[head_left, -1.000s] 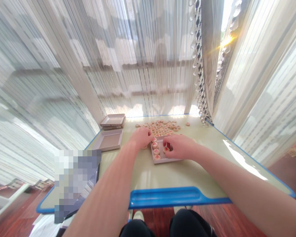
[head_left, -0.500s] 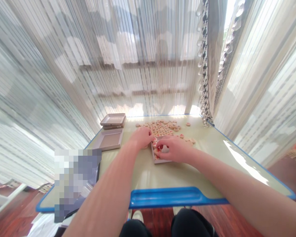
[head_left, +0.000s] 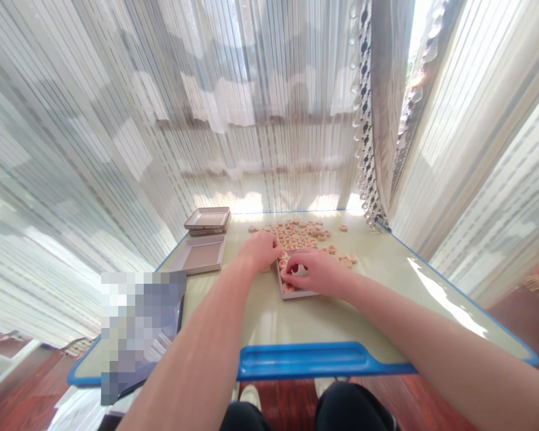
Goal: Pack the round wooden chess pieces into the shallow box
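Note:
A shallow light box [head_left: 302, 294] lies on the table, with a column of round Chinese chess pieces [head_left: 288, 287] with red characters along its left wall. My right hand [head_left: 318, 270] reaches over the box from the right, thumb and fingers curled onto a Chinese chess piece [head_left: 284, 273] in that column. At the box's far left corner, my left hand [head_left: 261, 249] has its fingers closed; what they hold, if anything, is hidden. Beyond both hands spreads a loose heap of Chinese chess pieces [head_left: 296, 237], and several more lie right of the box.
A shallow open tray [head_left: 200, 254] and a stack of box parts [head_left: 207, 219] stand at the table's left. A blurred-out flat object [head_left: 148, 329] covers the near left. The table [head_left: 386, 293] has a blue rim with a moulded trough [head_left: 305, 359]. Curtains [head_left: 269, 143] hang behind.
My right hand's fingertips have shifted slightly up the column, uncovering the nearest piece in the box's corner. My left hand stays about where it was.

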Motion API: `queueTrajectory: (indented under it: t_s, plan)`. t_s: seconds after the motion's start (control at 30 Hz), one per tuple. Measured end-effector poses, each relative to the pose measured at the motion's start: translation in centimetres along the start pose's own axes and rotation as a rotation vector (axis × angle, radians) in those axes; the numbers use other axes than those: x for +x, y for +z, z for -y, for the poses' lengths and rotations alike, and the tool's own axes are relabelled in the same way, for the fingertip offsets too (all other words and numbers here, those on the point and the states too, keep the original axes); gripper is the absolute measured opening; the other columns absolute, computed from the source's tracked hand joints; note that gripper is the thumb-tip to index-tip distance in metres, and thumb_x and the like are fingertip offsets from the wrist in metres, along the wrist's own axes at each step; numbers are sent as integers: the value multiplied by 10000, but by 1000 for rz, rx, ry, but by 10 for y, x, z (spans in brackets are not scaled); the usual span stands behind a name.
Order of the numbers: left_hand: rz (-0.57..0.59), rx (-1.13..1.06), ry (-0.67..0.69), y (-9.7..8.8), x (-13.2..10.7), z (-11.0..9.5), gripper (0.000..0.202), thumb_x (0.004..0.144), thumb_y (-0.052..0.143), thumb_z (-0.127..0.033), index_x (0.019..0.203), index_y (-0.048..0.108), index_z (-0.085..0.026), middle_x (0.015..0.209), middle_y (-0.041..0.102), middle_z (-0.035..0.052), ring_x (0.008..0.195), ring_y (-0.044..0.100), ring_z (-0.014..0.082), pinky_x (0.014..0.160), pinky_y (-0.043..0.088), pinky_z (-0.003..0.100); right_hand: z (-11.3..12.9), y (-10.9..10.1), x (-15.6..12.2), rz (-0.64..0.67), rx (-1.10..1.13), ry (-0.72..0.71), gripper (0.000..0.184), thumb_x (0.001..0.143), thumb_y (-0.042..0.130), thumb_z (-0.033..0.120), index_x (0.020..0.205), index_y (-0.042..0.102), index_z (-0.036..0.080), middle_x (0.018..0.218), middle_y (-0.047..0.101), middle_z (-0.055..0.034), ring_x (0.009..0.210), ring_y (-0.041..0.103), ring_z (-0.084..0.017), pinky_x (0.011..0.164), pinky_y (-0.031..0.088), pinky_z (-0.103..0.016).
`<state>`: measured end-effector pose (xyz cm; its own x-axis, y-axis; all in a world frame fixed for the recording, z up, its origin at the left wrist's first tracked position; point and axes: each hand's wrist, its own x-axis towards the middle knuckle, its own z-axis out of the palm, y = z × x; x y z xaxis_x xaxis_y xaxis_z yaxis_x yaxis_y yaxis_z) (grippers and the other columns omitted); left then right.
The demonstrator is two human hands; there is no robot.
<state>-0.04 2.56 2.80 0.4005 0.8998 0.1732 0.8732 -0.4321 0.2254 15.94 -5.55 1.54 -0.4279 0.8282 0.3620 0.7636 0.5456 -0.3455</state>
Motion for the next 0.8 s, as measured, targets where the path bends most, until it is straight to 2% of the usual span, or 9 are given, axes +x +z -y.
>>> queueTrajectory:
  t_s: [0.1, 0.2, 0.37, 0.5, 0.8]
  plan:
    - [-12, 10, 25, 1, 1, 1, 156, 701, 494, -261, 643, 618, -188, 670, 629, 13, 615, 533, 134, 556, 372, 237, -2, -3, -1, 16, 0, 36, 154, 765, 561, 342, 784, 647, 216, 782, 643, 0, 718, 535, -131, 620, 358, -241]
    - [-21, 22, 27, 1, 0, 1, 156, 700, 488, -259, 632, 608, -186, 676, 626, 15, 620, 530, 134, 547, 362, 239, -5, -7, -1, 52, -44, 70, 117, 745, 548, 279, 742, 642, 209, 766, 641, 2, 714, 536, -136, 589, 336, -237]
    - [2, 12, -19, 0, -1, -1, 166, 708, 491, -289, 667, 616, -187, 698, 638, 17, 626, 530, 132, 547, 362, 235, -7, -10, -2, 139, -101, 37, 183, 729, 511, 194, 762, 688, 228, 810, 645, -11, 762, 553, -152, 598, 340, -242]
    - [-9, 23, 4, 0, 0, -1, 155, 707, 491, -276, 658, 608, -187, 705, 634, 19, 634, 533, 139, 565, 369, 245, -5, -9, -2, 123, -90, 18, 217, 734, 509, 201, 821, 703, 242, 829, 650, -16, 789, 558, -163, 634, 368, -246]
    - [5, -1, -13, -3, -2, -5, 148, 698, 507, -264, 595, 573, -180, 629, 596, 7, 574, 517, 126, 504, 334, 242, -7, -8, -2, 122, -97, 5, 197, 733, 512, 201, 782, 701, 228, 792, 652, -15, 771, 557, -158, 638, 376, -240]
